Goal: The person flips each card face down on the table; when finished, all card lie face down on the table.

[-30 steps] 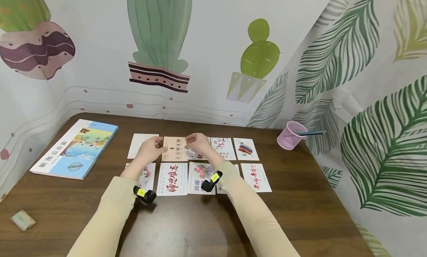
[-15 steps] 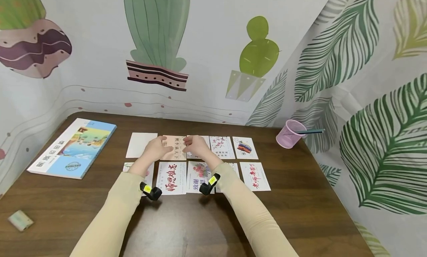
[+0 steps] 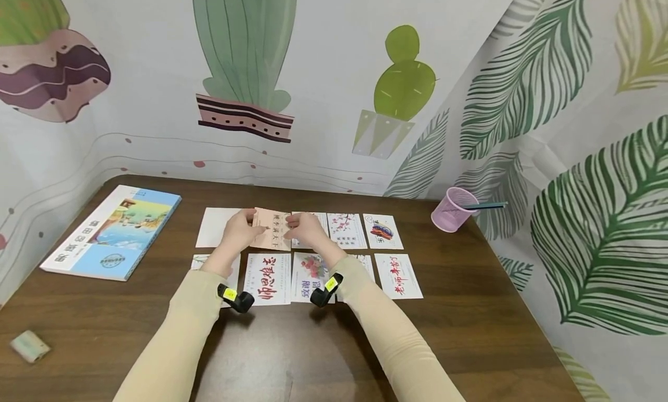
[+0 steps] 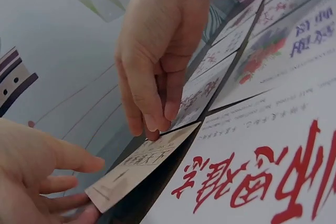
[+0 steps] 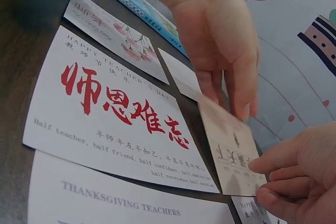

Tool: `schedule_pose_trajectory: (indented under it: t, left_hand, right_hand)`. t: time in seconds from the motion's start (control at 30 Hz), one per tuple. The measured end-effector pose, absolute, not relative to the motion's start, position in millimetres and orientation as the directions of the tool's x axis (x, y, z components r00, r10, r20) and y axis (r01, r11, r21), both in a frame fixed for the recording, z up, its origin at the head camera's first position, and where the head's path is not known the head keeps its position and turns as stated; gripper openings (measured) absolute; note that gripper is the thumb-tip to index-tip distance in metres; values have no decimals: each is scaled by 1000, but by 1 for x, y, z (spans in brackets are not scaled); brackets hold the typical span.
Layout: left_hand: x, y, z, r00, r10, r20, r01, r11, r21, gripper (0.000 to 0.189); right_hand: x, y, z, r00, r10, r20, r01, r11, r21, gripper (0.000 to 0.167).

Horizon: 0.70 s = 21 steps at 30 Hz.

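Held item: the peach card [image 3: 272, 221] is suspended between both hands, second from left in the back row; it is tilted, its left end lifted off the counter [image 3: 334, 361].
Left grip: the card's left end is met by the left grip [image 3: 240, 234], fingers bent behind the edge, thumb over the face; whether the thumb is touching cannot be told.
Right grip: the right end is pinched by the right grip [image 3: 311, 230], thumb and fingers nearly together.
Back row: the card is flanked on the left by a blank card [image 3: 212, 227]; farther right, a blossom card [image 3: 347, 231] is seen.
Front row: a red-lettered card [image 3: 267, 279], headed "Happy Teacher's Day", is placed just nearer than the peach one; a bouquet card [image 3: 305, 274] is partly covered.
Counter, left: a book [image 3: 111, 232] is laid flat.
Counter, right: a pen [image 3: 485, 205] is held in a pink cup [image 3: 449, 212].
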State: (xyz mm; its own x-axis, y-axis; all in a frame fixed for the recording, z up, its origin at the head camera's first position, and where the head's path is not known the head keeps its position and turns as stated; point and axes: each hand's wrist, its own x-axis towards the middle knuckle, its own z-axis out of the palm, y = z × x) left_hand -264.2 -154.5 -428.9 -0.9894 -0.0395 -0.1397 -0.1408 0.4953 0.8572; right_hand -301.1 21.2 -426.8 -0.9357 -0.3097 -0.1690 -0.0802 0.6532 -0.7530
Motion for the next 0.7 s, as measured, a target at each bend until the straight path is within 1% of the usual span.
schedule_pose_trajectory:
  t: [0.13,0.23,0.37,0.47,0.53,0.7]
  left_hand:
    - [-266,-158,-432,-988,-49,-147,-154,376,914,65]
    - [-268,-160,-434,-981,-38,-188,-190,314,930,66]
    - [-270,-163,-437,-970,28,-241,-230,208,951,64]
    - [-271,-165,-439,-965,80,-248,-236,135,962,59]
    - [-272,-166,-439,-962,99,-253,-243,103,965,56]
    - [-271,-168,-438,-956,116,-268,-260,76,963,53]
  right_hand:
    - [-299,21,-428,-938,-306,-161,-83,651,-755,49]
    - [-298,21,-430,-939,-307,-153,-87,645,-759,52]
    - [-297,22,-433,-940,-312,-140,-92,626,-774,56]
    - [-296,22,-434,-942,-309,-128,-98,621,-778,58]
    - [-295,22,-434,-944,-309,-117,-107,622,-775,57]
    - [-293,22,-433,-941,-319,-109,-111,601,-792,56]
